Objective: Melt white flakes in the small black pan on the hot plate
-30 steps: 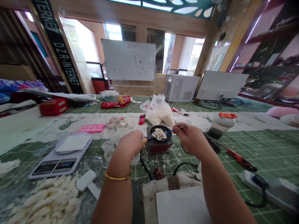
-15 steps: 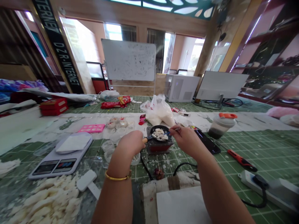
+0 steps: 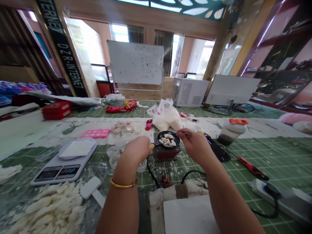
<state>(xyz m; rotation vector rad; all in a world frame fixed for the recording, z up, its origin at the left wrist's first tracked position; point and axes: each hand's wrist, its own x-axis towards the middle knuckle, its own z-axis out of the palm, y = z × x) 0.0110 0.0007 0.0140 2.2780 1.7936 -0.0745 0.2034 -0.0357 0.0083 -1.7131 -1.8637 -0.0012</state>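
Partly, the left hand (image 3: 136, 150) hides its own grip: its fingertips are out of sight behind the knuckles, though the fingers close around the handle of a small black pan (image 3: 176, 140). The right hand (image 3: 193, 143) pinches a slim blue tool (image 3: 173, 133) between thumb and fingers; its tip is hard to make out. A heap of pale pieces (image 3: 48, 209), nearer the wearer than the left fingers, is cut off by the lower edge. The pan holds white lumps (image 3: 167, 141); a bottle (image 3: 231, 130) with an orange lid, right of the right fingers, has something dark in its bottom. Clear cups (image 3: 113, 152) stand just left of the left fingers, their contents unclear. The pan sits over a reddish heater (image 3: 168, 153), between both sets of fingers, its lumps just left of the right fingertips.
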